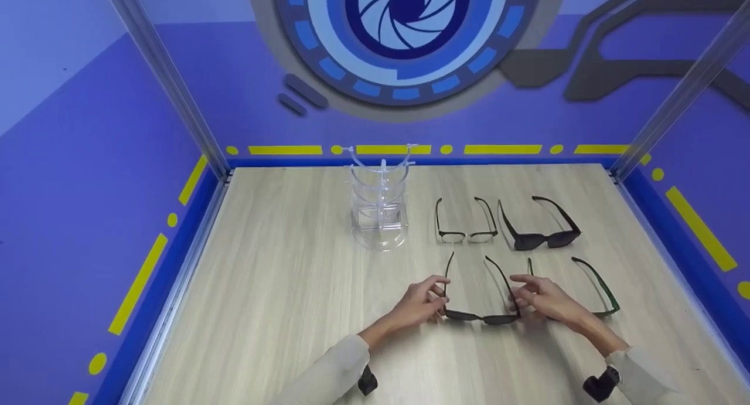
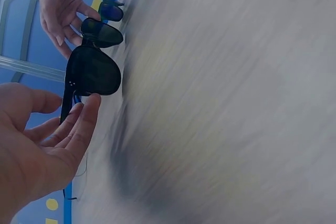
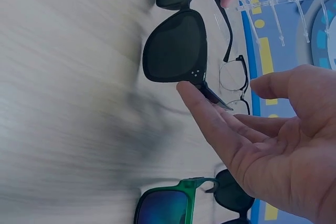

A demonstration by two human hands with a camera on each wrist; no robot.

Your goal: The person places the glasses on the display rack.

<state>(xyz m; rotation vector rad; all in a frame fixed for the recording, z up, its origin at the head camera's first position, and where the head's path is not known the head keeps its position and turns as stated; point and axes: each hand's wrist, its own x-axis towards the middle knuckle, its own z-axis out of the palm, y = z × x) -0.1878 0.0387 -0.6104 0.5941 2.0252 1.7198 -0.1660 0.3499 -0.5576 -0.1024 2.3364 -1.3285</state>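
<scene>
A pair of black sunglasses is between my two hands, temples pointing away from me, in the head view. My left hand is at its left hinge; in the left wrist view the fingertips touch the lower corner of the frame, and the thumb is close beside the temple. On the other side, my right hand touches the right corner with a straight finger, its thumb well apart from the frame. Green-framed sunglasses lie to the right, partly hidden behind my right hand in the head view.
A clear multi-tier eyewear stand is toward the back of the wooden table. Thin-rimmed eyeglasses and thick black sunglasses lie right of it. Blue-purple panels wall in the back and sides.
</scene>
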